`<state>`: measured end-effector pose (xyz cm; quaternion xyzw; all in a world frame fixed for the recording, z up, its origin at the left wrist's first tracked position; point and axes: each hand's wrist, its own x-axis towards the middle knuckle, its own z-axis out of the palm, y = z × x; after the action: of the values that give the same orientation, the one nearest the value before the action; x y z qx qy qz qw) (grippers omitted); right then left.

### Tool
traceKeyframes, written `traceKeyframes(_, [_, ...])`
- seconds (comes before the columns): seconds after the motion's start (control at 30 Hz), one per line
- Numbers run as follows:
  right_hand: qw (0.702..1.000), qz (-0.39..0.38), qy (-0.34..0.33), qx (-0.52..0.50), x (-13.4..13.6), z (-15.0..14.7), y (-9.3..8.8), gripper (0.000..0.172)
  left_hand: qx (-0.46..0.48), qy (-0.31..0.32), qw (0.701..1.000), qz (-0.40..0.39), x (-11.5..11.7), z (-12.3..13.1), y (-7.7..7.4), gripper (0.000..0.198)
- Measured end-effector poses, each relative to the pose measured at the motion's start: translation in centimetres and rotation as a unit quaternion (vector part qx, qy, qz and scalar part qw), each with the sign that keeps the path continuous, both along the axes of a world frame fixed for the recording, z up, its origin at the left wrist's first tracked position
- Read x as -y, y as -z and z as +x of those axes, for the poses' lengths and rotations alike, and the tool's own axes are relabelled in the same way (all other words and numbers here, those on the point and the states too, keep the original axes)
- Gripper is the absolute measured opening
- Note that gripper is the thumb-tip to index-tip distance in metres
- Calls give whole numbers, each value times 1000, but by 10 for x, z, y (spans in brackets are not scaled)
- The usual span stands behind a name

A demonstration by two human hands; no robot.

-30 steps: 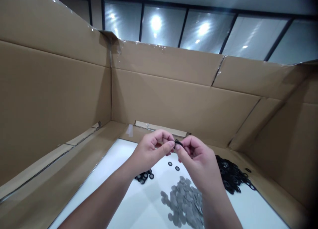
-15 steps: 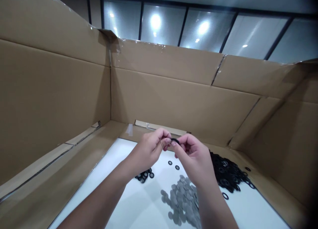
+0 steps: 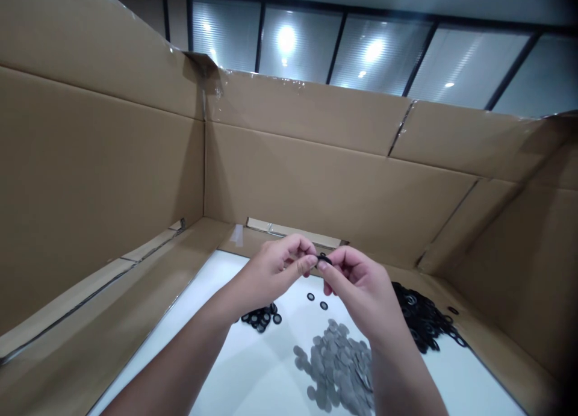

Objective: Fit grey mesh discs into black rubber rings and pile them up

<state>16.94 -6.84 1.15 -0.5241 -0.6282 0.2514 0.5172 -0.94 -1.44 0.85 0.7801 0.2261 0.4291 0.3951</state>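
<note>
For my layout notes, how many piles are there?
3: filled rings at left, grey discs at centre, black rings at right. Arms may hide more.

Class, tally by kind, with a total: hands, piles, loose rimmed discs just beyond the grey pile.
Left hand and right hand: 2
Black ring pile: 1
Grey disc pile: 1
Black-rimmed disc pile: 1
Loose rimmed discs: 2
Total: 7

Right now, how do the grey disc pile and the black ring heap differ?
Colour: the grey disc pile is pale, the black ring heap dark. Shape: the grey pile's pieces look like plain discs, while open-centred rings show in the black heap. Place: the grey pile lies left of the right forearm, the black heap right of it. Both are loose piles of small round pieces.
</note>
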Motion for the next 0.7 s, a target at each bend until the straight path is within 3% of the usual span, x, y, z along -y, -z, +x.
traceKeyframes(0.23, [1000, -12, -6, 2, 2, 1, -2, 25, -11, 36, 997, -71, -3, -9, -7, 15])
traceKeyframes(0.47, [999, -26, -41, -8, -1, 5, 2, 28, -17, 27, 999, -25, -2, -10, -7, 16])
traceKeyframes(0.7, [996, -30, -75, -39, 0, 6, 1, 31, -4, 27, 999, -31, -1, -9, -5, 15])
